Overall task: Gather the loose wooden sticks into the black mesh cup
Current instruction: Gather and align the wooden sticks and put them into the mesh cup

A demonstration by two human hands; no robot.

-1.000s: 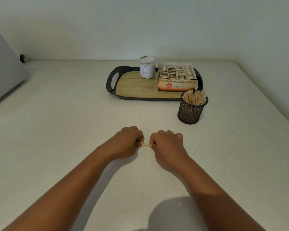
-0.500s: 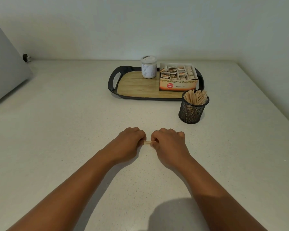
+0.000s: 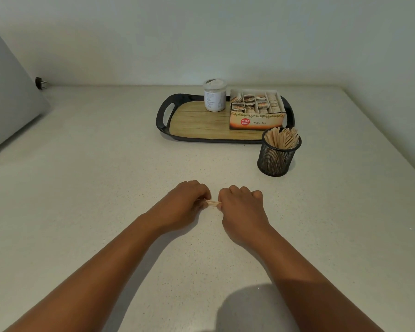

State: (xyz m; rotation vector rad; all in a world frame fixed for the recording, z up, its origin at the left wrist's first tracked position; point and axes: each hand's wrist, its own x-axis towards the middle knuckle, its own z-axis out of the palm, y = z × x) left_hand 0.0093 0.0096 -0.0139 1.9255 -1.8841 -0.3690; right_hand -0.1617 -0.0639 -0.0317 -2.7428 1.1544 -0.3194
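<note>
A small bundle of wooden sticks (image 3: 213,203) lies crosswise between my two fists, low over the white counter. My left hand (image 3: 183,202) grips its left end and my right hand (image 3: 242,207) grips its right end, so only a short middle stretch shows. The black mesh cup (image 3: 275,159) stands upright to the far right of my hands, apart from them. Several wooden sticks (image 3: 283,138) stand in it, fanned out above the rim.
A black-rimmed tray (image 3: 164,118) with a wood-look base sits behind the cup, carrying a white-lidded jar (image 3: 214,95) and an open ginger tea box (image 3: 258,109). A grey slanted panel (image 3: 7,92) stands at far left. The counter's right edge runs diagonally past the cup.
Both hands have stayed closed on the sticks at about the same spot; the view has shifted slightly, and a bit more of the sticks shows between the fists.
</note>
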